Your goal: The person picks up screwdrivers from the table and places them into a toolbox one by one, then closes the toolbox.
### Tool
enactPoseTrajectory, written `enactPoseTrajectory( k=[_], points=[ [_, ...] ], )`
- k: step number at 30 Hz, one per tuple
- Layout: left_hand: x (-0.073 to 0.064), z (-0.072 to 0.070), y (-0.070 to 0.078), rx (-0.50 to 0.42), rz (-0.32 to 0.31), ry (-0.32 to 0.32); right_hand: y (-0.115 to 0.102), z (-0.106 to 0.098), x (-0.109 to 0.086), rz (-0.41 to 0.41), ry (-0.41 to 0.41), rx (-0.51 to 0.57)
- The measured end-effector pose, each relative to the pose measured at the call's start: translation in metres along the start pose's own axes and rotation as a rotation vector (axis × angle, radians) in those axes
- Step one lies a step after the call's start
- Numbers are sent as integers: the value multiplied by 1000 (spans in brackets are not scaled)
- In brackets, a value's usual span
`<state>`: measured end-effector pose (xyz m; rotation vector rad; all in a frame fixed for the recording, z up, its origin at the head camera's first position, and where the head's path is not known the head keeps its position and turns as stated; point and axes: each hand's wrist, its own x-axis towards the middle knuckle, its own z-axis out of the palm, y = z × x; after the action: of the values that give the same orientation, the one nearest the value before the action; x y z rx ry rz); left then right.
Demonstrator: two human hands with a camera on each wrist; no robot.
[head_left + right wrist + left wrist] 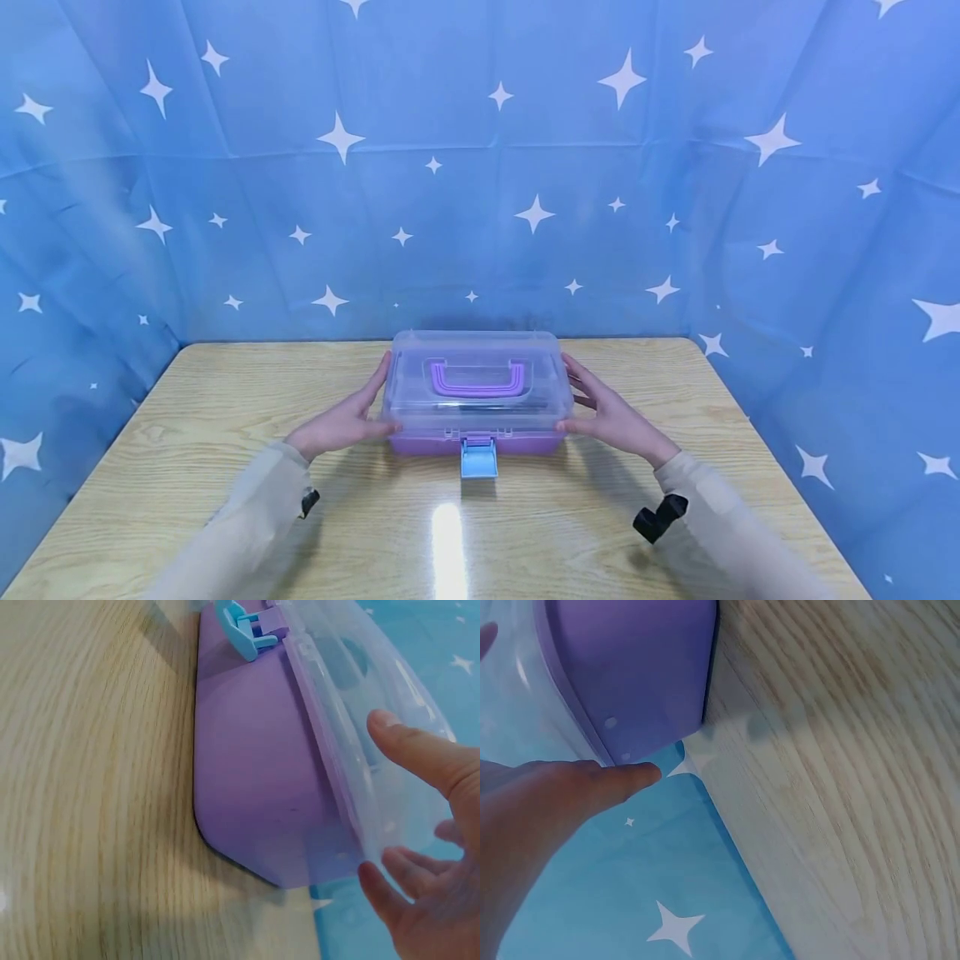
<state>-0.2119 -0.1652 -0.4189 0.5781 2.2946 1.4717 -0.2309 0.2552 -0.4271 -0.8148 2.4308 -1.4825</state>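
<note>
A storage box with a clear lid (480, 414) and a purple base (427, 447) stands near the table's far edge. The lid lies down over the base, and its purple handle (477, 390) is folded flat. At the front, the light-blue latch (479, 460) sticks out, unfastened. My left hand (351, 423) is at the box's left end, fingers straight along the side and thumb at the front corner. Mirroring it, my right hand (611, 414) is at the right end; in the right wrist view its thumb (420, 750) is beside the lid and the fingers are spread.
Under the box is a light wood-grain table (247, 400). A blue curtain with white stars (480, 225) hangs right behind the far edge and along both sides. Each sleeve carries a black wrist strap, the right one (660, 518) more visible.
</note>
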Motion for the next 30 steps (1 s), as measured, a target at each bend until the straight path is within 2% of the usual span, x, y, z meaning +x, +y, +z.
enactPoseTrajectory(
  k=[8, 15, 21, 27, 30],
  points=[
    [1, 4, -2, -52, -2, 6, 0, 1, 1, -10, -4, 8],
    [-2, 3, 2, -15, -40, 55, 0, 1, 3, 14, 3, -18],
    [3, 4, 8, 34, -18, 120, -6, 3, -5, 40, 88, -83],
    [15, 0, 18, 145, 38, 130, -9, 4, -20, 61, 229, -125],
    [22, -4, 22, 186, 37, 129, -11, 4, -28, 79, 222, -150]
  ],
)
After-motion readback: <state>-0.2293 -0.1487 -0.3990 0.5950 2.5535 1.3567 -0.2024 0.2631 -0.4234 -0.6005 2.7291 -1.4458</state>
